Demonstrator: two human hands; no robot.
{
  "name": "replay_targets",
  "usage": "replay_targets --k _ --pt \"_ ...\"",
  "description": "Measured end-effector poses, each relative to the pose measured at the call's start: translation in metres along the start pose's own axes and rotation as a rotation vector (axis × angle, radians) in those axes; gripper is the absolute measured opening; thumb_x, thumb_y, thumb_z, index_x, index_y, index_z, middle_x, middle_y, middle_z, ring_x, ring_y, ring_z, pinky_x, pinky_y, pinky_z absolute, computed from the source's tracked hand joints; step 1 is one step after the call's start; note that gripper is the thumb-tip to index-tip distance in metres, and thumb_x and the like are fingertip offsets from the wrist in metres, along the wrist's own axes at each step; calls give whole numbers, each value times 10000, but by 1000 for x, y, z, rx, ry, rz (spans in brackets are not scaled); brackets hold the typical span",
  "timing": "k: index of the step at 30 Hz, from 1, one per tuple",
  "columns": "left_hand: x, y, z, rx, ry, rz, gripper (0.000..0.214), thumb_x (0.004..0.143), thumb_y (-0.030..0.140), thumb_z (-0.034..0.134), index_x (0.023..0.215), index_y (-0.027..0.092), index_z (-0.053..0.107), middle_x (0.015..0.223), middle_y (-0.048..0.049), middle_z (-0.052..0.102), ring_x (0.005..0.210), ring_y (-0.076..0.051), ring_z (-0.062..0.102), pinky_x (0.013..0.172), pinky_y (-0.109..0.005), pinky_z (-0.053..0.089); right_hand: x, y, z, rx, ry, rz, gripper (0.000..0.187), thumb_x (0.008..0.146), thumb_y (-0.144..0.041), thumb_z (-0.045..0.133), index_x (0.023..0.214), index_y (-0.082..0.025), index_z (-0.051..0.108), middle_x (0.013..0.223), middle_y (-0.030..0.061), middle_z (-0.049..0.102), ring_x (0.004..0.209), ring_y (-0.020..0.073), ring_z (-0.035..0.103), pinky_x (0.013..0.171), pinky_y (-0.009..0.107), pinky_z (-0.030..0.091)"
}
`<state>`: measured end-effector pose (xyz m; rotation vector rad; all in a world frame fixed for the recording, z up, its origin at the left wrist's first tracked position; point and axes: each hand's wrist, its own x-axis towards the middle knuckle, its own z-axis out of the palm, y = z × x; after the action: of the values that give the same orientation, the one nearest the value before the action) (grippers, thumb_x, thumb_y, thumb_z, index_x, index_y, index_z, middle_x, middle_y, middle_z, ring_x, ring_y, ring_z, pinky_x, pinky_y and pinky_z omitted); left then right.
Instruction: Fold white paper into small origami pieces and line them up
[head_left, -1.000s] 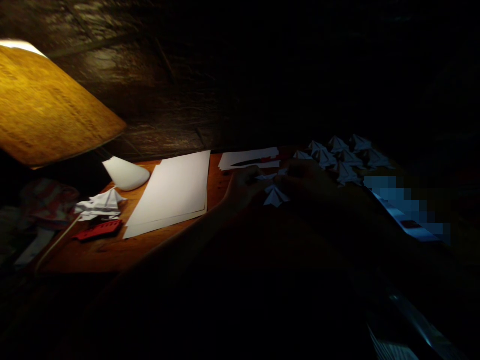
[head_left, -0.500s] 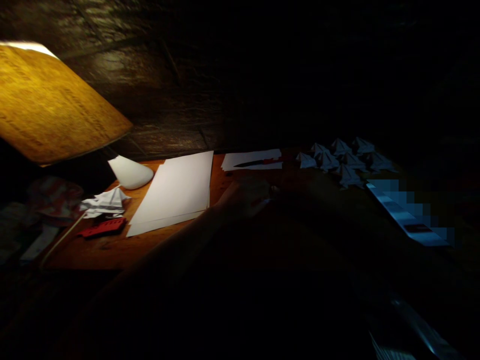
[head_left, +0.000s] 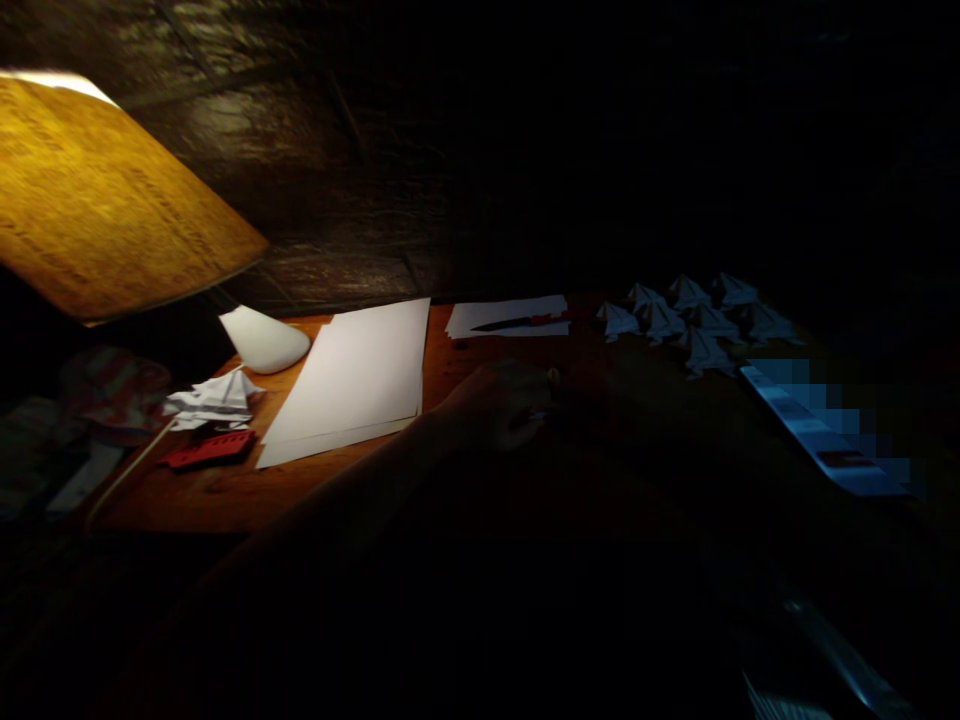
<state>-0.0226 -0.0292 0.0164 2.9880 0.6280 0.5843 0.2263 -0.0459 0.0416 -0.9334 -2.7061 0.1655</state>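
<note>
My left hand (head_left: 499, 400) rests over the middle of the wooden table, its fingers curled in. A small pale bit (head_left: 537, 414) shows at its fingertips; what it belongs to is too dark to make out. Close by on the right, my right hand (head_left: 637, 385) is barely visible in deep shadow, its fingers hidden. Beyond my left hand, a knife (head_left: 517, 323) with a red handle and dark blade lies on small white paper sheets (head_left: 469, 315). Larger white paper sheets (head_left: 360, 370) lie to the left of my left hand.
Several folded paper figures (head_left: 705, 350) stand at the back right, near a glowing screen (head_left: 802, 425). At left are a lamp with a yellow shade (head_left: 120, 200) and pale base (head_left: 262, 342), another folded paper figure (head_left: 221, 398), and a red and black object (head_left: 210, 450).
The view has shifted slightly, moving the table things a little to the right. The small pale bit at my left fingertips sits slightly lower; both hands stay close together.
</note>
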Motion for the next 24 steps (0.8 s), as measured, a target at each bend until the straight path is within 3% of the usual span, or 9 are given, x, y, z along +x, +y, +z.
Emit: replay_targets --k 5,11,15,21,24 --pt "0 0 1 5 -42 -12 245 895 226 616 1100 275 741 1192 -71 724 1093 -268 674 956 -441 528 -1 -4 -1 -10 3 3 267 1022 -360 538 981 -214 757 985 69 761 786 180 619 653 310 294" --pt "3 4 2 -54 7 -73 120 852 172 611 906 217 709 975 -77 720 925 -246 663 866 -415 528 -1 -7 1 -33 36 58 264 1012 -394 566 965 -211 749 899 66 754 735 180 600 633 320 257" --pt "6 5 2 -90 14 -96 98 844 159 614 864 219 689 960 -62 709 933 -234 658 868 -393 518 0 -5 5 18 18 93 245 992 -386 603 1025 -210 771 1011 83 771 826 198 647 653 302 308" --pt "8 1 5 -263 30 -207 70 848 185 637 779 194 636 902 -52 673 850 -198 643 757 -323 500 4 -3 7 25 -75 226 179 932 -219 632 1003 -191 794 1157 89 738 883 193 659 667 290 358" --pt "10 0 7 -342 62 -241 46 833 158 643 803 192 643 894 -43 667 836 -186 642 767 -328 501 6 0 8 93 -80 259 170 941 -256 651 1007 -204 799 1203 77 720 885 182 658 693 289 392"
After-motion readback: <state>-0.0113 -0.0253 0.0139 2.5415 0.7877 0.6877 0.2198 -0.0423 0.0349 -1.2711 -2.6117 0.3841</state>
